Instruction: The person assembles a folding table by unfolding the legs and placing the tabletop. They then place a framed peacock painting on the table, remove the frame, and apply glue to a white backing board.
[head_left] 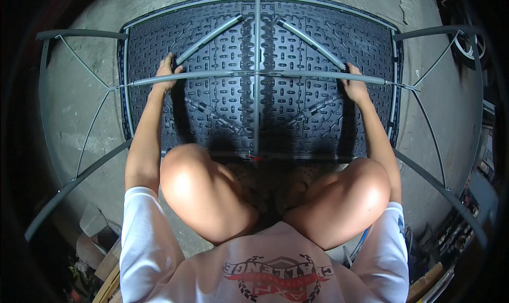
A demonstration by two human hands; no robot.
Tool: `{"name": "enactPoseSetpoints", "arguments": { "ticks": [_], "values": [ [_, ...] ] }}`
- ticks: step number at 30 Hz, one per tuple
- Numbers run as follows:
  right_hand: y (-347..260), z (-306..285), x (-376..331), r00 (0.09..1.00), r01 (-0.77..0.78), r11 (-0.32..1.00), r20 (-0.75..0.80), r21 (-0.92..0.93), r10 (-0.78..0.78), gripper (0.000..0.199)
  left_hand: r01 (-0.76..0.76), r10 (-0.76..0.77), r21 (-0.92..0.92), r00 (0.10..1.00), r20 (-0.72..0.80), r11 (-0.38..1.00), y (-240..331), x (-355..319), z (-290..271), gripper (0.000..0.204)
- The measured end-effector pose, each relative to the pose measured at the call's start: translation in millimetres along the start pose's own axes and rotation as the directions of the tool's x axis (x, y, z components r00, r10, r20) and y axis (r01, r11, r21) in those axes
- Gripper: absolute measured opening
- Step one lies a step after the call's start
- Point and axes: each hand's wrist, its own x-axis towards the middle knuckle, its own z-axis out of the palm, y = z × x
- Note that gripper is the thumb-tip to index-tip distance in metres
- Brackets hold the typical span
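Note:
A folding table (212, 53) with a dark, patterned underside lies top-down in front of me, its grey metal frame facing up. My left hand (168, 74) is closed about the lower end of the left diagonal tube (209, 39), right by the long crossbar (222, 75). On the other side my right hand (354, 83) closes at the lower end of the right diagonal tube (313, 43); its fingertips are partly hidden. The crossbar passes at both hands. A central rail (257, 37) runs from the far edge toward me.
Curved table legs stand out at the left (79, 197) and right (440, 197), with thin wire braces (89, 128). Concrete floor (79, 112) surrounds the table. A wheel (469, 47) is at the far right. Wooden pieces (108, 274) and clutter lie near me on both sides.

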Motion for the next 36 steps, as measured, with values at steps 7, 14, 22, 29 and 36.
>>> {"name": "enactPoseSetpoints", "arguments": {
  "ticks": [7,14,22,29,36],
  "values": [
    [1,21,39,0.979,-0.132,0.944,0.107,-0.302,0.171,0.034,0.239,-0.282,0.271,0.950,0.134,0.933,-11,24,30,0.054],
    [-16,-40,7,0.940,-0.006,0.993,0.339,-0.121,0.047,0.040,0.093,-0.108,0.071,0.965,0.239,0.993,-19,15,12,0.035],
    [-38,-135,-168,0.925,-0.377,0.882,0.066,0.284,0.374,0.036,0.249,-0.250,-0.041,0.967,-0.039,0.968,39,-162,-125,0.033],
    [-96,-280,-303,0.742,-0.629,0.699,-0.004,0.341,0.670,0.037,0.400,-0.428,-0.178,0.890,-0.158,0.899,143,-291,-337,0.027],
    [-170,-429,-374,0.773,-0.333,0.584,-0.140,0.740,0.618,0.023,0.586,-0.685,-0.660,0.714,0.146,0.470,257,-281,-520,0.029]
  ]
}}
